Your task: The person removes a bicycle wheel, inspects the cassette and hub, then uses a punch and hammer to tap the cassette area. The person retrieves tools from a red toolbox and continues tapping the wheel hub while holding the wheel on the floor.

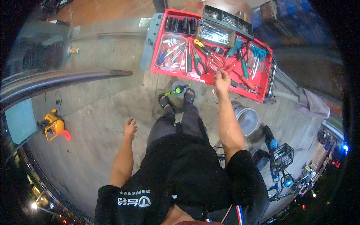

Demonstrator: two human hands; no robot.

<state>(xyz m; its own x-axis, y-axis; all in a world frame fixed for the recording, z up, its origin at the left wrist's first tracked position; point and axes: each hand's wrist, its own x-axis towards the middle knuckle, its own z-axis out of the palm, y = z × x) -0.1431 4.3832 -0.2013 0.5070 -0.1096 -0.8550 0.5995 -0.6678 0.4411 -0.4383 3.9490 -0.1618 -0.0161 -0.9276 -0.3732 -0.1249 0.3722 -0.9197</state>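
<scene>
My right hand (222, 80) reaches over the front edge of a red tool tray (202, 77), its fingers curled together beside red-handled pliers (216, 60); whether they grip anything is too small to see. Around it lie green-handled pliers (198, 63), yellow-handled pliers (200, 44), a red-handled tool (247, 82) and a bunch of teal-handled tools (258, 53). A clear plastic box (158, 56) of small parts sits at the tray's left. My left hand (130, 128) hangs low at my left side, away from the tray, fingers curled with a small dark bit at the tips.
Metal bins (215, 33) of small parts line the tray's back. A white bucket (246, 119) stands below its right side. A yellow machine (55, 125) sits on the floor at left. A dark bar (67, 78) extends in from the left, and a black basket (282, 156) is at lower right.
</scene>
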